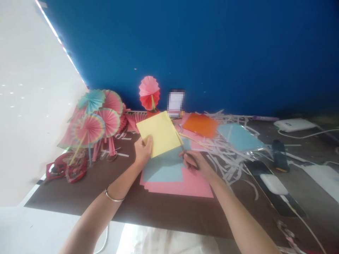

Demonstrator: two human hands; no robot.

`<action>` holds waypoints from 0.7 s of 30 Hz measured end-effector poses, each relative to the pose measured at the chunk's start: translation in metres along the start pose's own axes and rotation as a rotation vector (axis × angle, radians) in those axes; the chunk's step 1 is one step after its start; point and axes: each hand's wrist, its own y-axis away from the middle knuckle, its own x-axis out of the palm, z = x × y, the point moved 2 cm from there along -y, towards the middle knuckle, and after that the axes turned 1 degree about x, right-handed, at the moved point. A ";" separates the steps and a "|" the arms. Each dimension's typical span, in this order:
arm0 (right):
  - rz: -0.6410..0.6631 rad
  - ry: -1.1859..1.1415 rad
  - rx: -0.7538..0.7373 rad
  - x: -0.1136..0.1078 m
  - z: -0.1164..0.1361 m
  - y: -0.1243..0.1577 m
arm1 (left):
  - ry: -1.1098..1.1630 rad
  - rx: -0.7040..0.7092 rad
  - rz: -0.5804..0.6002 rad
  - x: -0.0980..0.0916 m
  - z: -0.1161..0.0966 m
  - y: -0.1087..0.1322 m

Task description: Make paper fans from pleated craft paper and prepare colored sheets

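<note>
My left hand point(143, 151) pinches the lower left corner of a yellow paper sheet point(160, 132) and holds it tilted up over a light blue sheet point(165, 168) and a stack of pink sheets point(185, 185) on the dark brown table. Just to the right, my right hand point(194, 163) rests on those sheets with its fingers curled around a thin dark stick-like thing that I cannot make out.
Several pleated paper fans point(92, 120) stand at the left, one red-pink fan point(149, 92) at the back by the blue wall. Orange paper point(201, 125), a bagged blue sheet point(238, 135), white paper strips point(227, 151), a glue gun point(279, 155), a phone point(272, 187) and cables lie at the right.
</note>
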 end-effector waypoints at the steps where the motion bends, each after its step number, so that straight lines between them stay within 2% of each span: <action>1: -0.001 -0.008 0.003 0.000 0.000 0.000 | -0.003 0.003 -0.002 0.000 0.000 0.000; 12: -0.005 -0.048 0.039 -0.002 -0.010 -0.004 | -0.012 0.038 -0.002 -0.001 -0.002 0.001; 21: -0.021 0.008 0.037 0.000 -0.002 -0.002 | -0.027 0.032 -0.013 -0.001 0.000 0.000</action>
